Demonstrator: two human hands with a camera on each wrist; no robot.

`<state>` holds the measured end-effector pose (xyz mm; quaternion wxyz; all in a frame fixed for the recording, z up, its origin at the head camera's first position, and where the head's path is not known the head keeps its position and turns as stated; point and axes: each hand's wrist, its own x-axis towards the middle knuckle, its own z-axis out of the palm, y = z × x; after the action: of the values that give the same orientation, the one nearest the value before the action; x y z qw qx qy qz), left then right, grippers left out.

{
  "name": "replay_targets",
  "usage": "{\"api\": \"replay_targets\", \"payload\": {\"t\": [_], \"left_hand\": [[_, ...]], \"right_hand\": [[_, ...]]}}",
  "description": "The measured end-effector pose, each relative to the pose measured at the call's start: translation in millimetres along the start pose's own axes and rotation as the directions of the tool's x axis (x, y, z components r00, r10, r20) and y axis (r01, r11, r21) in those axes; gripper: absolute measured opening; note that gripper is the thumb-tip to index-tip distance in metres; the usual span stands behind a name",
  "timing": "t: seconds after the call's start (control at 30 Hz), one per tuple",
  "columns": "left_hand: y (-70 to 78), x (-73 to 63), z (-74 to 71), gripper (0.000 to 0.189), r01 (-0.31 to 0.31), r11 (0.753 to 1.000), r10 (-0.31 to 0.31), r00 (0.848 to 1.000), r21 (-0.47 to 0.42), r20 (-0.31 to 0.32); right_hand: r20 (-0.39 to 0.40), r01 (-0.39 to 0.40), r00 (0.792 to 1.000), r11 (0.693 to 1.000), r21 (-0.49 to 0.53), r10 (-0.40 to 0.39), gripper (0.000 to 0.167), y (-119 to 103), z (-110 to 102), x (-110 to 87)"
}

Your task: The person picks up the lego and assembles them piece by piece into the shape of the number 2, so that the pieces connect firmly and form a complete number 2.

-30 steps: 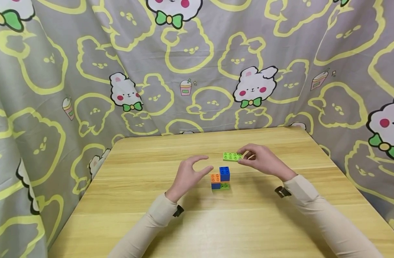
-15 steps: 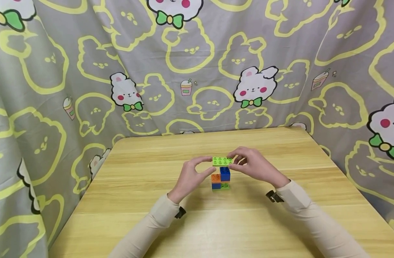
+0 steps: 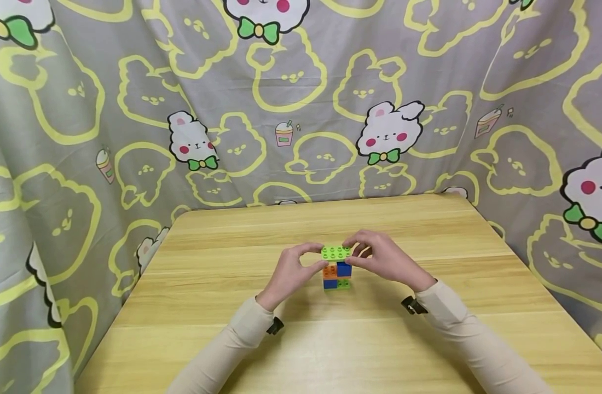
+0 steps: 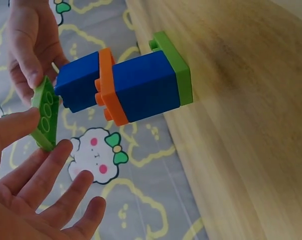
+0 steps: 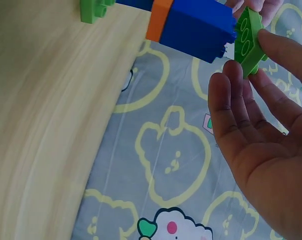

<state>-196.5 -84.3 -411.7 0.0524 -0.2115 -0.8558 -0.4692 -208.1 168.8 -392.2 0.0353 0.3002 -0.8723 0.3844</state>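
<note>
A flat light-green building brick (image 3: pixel 335 253) with studs on top hangs level between both hands. My left hand (image 3: pixel 292 271) pinches its left end between thumb and finger; at the other end, my right hand (image 3: pixel 385 260) pinches it too. Below stands a small stack: a green base plate (image 4: pixel 181 75) on the table, a blue brick (image 4: pixel 145 86), an orange plate (image 4: pixel 108 90), and an upper blue brick (image 4: pixel 78 82) offset to the right. Both wrist views show a narrow gap between the held brick and the upper blue brick's studs.
The wooden table (image 3: pixel 261 350) stretches around the stack on all sides. A grey patterned curtain (image 3: pixel 301 180) hangs behind the table and along both sides. Dark wrist devices sit under both sleeves (image 3: pixel 446 303).
My right hand has carried the flat green brick leftward and down, over the stack. The left hand, empty a second ago, has taken hold of its left end. The stack has not moved.
</note>
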Motion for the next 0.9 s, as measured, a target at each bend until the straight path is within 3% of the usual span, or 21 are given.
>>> {"api": "replay_targets", "payload": {"t": [0.6, 0.9], "left_hand": [[-3.0, -0.7, 4.1, 0.035, 0.026, 1.000, -0.027, 0.999, 0.014, 0.038], [-4.0, -1.1, 3.4, 0.037, 0.017, 1.000, -0.018, 0.998, 0.024, 0.062]], "right_hand": [[0.044, -0.021, 0.999, 1.000, 0.020, 0.021, 0.028, 8, 5, -2.0], [0.062, -0.058, 0.997, 0.992, 0.110, 0.052, 0.029, 14, 7, -4.2]]}}
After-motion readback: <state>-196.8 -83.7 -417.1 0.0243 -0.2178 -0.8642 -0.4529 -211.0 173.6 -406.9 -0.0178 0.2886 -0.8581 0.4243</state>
